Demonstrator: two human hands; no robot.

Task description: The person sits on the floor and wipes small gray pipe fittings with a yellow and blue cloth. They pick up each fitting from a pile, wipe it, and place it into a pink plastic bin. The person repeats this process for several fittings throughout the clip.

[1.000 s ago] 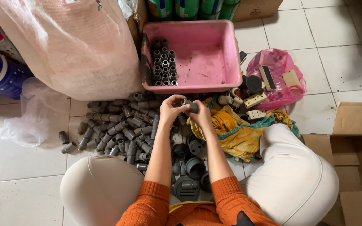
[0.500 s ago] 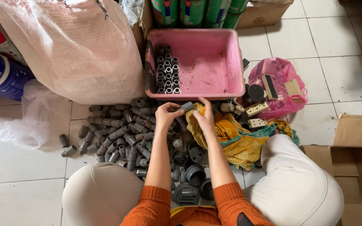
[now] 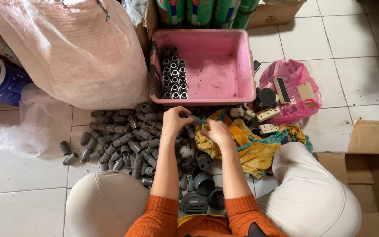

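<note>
My left hand point(image 3: 175, 120) is closed around a short grey pipe fitting point(image 3: 194, 118), just below the front wall of the pink tub point(image 3: 242, 66). My right hand point(image 3: 216, 130) rests on the yellow and teal cloth point(image 3: 251, 147), fingers bunched in its folds next to the fitting. Several grey fittings stand upright in rows point(image 3: 174, 77) in the tub's left part. A pile of loose grey fittings point(image 3: 123, 136) lies on the floor left of my hands.
A large pinkish sack point(image 3: 71, 48) stands at the left, a clear plastic bag point(image 3: 27, 123) beside it. A pink bag with sockets point(image 3: 288, 87) lies at the right. Cardboard boxes point(image 3: 373, 162) sit at the far right. Larger dark fittings point(image 3: 200, 184) lie between my knees.
My right hand has dropped from the fitting down onto the cloth. My left hand keeps the fitting and has barely moved.
</note>
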